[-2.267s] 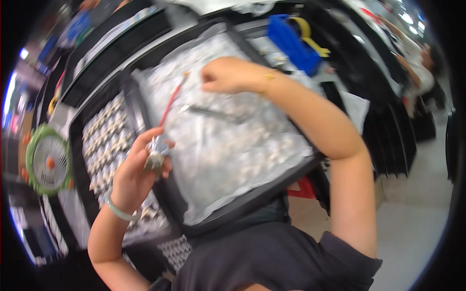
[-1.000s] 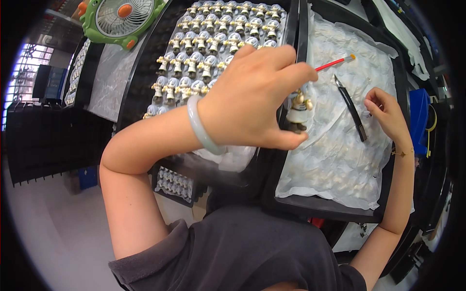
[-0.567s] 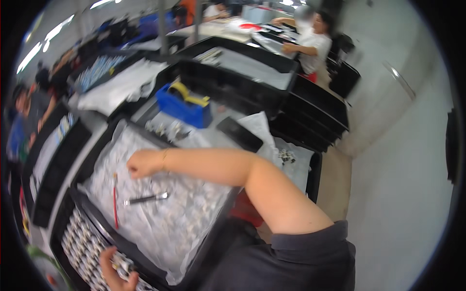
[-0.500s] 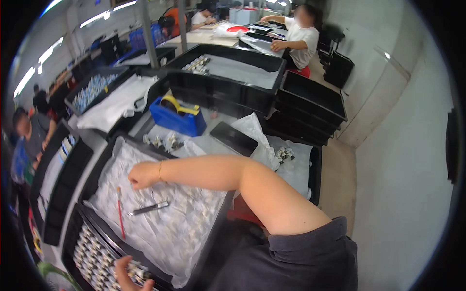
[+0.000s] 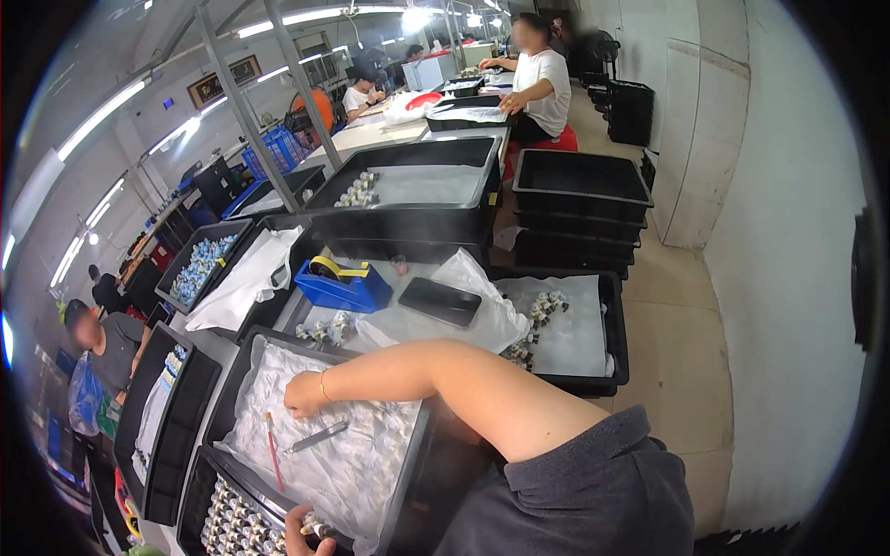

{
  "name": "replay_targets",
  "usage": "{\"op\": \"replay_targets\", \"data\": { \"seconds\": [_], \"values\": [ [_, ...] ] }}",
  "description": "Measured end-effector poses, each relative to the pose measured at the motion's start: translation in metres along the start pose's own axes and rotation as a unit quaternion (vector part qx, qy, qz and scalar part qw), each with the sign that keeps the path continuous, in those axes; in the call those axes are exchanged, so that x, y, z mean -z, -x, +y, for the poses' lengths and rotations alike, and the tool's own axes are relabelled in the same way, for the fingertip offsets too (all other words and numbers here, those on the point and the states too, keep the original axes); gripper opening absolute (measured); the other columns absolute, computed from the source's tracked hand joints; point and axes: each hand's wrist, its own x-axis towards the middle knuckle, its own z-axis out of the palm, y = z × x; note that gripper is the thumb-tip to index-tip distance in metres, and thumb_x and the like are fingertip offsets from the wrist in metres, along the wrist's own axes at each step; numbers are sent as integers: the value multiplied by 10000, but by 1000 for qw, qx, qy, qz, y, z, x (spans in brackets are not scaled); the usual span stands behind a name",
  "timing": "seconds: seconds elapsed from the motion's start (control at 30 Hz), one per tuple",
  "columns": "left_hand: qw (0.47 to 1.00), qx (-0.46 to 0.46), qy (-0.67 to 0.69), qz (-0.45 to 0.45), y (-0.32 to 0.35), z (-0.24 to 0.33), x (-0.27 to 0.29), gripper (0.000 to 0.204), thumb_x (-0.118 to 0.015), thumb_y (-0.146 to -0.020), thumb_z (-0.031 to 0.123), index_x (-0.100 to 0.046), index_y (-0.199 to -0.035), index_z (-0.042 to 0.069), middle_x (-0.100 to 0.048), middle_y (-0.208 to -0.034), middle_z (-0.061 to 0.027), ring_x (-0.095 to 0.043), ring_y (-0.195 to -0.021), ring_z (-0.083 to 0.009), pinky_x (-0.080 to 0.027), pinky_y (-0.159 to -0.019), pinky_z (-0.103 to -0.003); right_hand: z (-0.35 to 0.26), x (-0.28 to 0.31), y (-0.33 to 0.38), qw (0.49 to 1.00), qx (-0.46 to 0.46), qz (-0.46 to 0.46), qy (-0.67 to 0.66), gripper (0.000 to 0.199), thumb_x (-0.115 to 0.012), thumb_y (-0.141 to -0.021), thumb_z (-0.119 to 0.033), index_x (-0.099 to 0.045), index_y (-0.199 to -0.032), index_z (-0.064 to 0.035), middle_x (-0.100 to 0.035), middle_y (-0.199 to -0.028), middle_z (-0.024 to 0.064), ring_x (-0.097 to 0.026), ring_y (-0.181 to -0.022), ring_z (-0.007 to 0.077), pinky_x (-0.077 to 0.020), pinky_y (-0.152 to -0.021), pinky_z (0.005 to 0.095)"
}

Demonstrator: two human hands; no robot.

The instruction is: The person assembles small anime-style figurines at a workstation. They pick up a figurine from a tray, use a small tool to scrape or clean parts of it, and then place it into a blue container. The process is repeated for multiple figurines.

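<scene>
My right hand (image 5: 304, 395) is closed, knuckles up, over the crinkled white sheet (image 5: 343, 468) lining a black tray. Whatever its fingers may pinch is hidden. Just below it on the sheet lie a thin red-handled brush (image 5: 274, 452) and a slim dark pen-like tool (image 5: 317, 436). At the lower edge my left hand (image 5: 298, 536) curls its finger and thumb around a small white-and-dark piece (image 5: 317, 527). Beside that hand, a black tray (image 5: 192, 500) holds rows of similar small pieces (image 5: 236, 522). Pale lumps show faintly through the sheet on its right side.
Beyond my right arm are a blue tape dispenser (image 5: 343, 289), a black phone (image 5: 440, 302) and a lined tray (image 5: 607, 338) with small pieces. Stacked black crates (image 5: 582, 181) stand right of the table. A co-worker (image 5: 542, 79) sits far ahead, another person (image 5: 119, 347) at left.
The view has tilted up and swung left, so everything sits further right and lower, apart from my right upper arm. Both hands keep nearly the same places over the trays.
</scene>
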Motion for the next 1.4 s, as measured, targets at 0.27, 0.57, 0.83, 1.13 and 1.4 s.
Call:
{"op": "replay_targets", "data": {
  "seconds": [0.27,0.57,0.83,1.13,1.4],
  "values": [
    [1000,-6,-26,5,1,1,-2,534,-604,-754,70,-381,-1239,65,-435,-713,9,-344,-569,-77,-311,-505,-208,-4,-6,4,1000,14,-18,-5,268,-556,-715,-312,-664,-813,-87,-644,-803,127,-608,-777,310,-472,-688,419],
    [999,-10,-34,-15,1,-2,0,589,-626,-731,32,-374,-1261,77,-400,-659,36,-324,-526,-61,-300,-475,-194,0,-13,-1,1000,12,-19,3,251,-554,-690,-288,-662,-794,-86,-642,-785,124,-608,-771,305,-472,-682,418],
    [994,-11,-109,-17,0,-1,2,638,-704,-712,114,-384,-1260,46,-492,-852,-9,-373,-577,-69,-354,-525,-205,0,-10,0,1000,9,-26,-1,252,-554,-678,-286,-665,-794,-91,-644,-794,124,-608,-769,308,-474,-670,419],
    [991,54,-121,-32,1,2,5,680,-731,-695,160,-381,-1264,34,-493,-1118,-59,-446,-721,-135,-415,-640,-273,-2,-6,3,999,22,-26,-1,233,-550,-690,-261,-648,-781,-69,-637,-774,139,-609,-755,319,-475,-675,418],
    [981,21,-191,-30,0,13,2,680,-733,-667,138,-398,-1248,27,-464,-1216,-131,-456,-1075,-256,-384,-883,-370,2,-14,-2,999,7,-34,-3,218,-555,-668,-237,-648,-770,-69,-636,-771,137,-609,-752,318,-473,-665,420]
  ]
}}
